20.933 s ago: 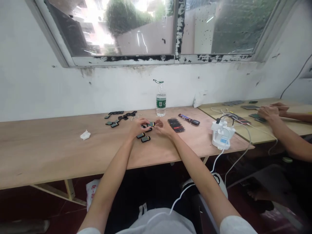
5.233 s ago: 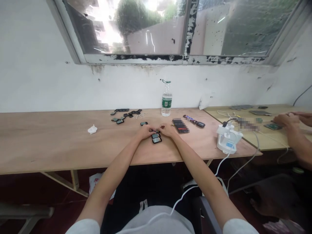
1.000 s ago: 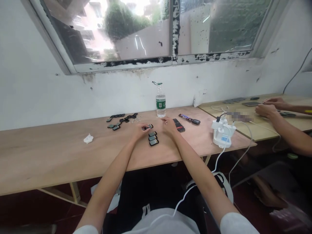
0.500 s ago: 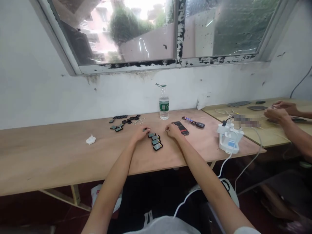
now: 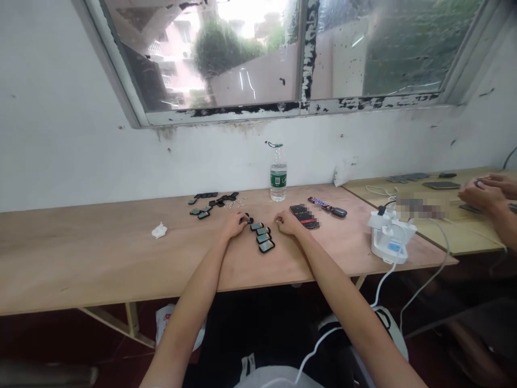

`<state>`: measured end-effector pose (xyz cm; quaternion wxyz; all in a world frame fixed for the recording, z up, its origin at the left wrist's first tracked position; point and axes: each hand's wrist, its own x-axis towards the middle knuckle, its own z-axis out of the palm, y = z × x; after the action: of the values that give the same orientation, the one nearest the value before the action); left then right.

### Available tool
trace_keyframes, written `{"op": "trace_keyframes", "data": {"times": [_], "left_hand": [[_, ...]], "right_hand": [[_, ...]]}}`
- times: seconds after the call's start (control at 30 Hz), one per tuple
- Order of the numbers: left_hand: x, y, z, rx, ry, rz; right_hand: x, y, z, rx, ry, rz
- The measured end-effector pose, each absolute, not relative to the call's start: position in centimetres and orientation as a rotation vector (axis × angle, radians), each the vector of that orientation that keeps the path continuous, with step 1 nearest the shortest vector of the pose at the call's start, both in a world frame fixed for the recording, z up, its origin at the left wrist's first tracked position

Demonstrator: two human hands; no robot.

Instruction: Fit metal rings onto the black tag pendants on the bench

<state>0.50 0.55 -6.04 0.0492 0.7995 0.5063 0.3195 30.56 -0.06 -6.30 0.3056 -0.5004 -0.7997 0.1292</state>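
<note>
A phone (image 5: 304,216) lies right of the small devices (image 5: 262,238) — a water bottle (image 5: 278,182) behind.

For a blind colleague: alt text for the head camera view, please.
A person's left hand and right hand rest on a wooden table either side of a short row of small dark screened devices; the left fingertips touch a small dark piece. A co-worker's hands work at the next table.
</note>
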Motion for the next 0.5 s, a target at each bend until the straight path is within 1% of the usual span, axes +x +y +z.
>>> {"op": "trace_keyframes", "data": {"times": [0.17, 0.33, 0.5], "left_hand": [[0.8, 0.3, -5.5, 2.435, 1.576, 0.932], [0.1, 0.1, -5.3, 2.435, 1.577, 0.873], [-0.6, 0.4, -5.2, 2.414, 1.521, 0.854]], "right_hand": [[30.7, -0.1, -6.1, -1.349, -2.17, 0.324], [30.7, 0.0, -6.0, -1.337, -2.17, 0.384], [30.4, -0.1, -5.8, -1.24, -1.902, 0.33]]}}
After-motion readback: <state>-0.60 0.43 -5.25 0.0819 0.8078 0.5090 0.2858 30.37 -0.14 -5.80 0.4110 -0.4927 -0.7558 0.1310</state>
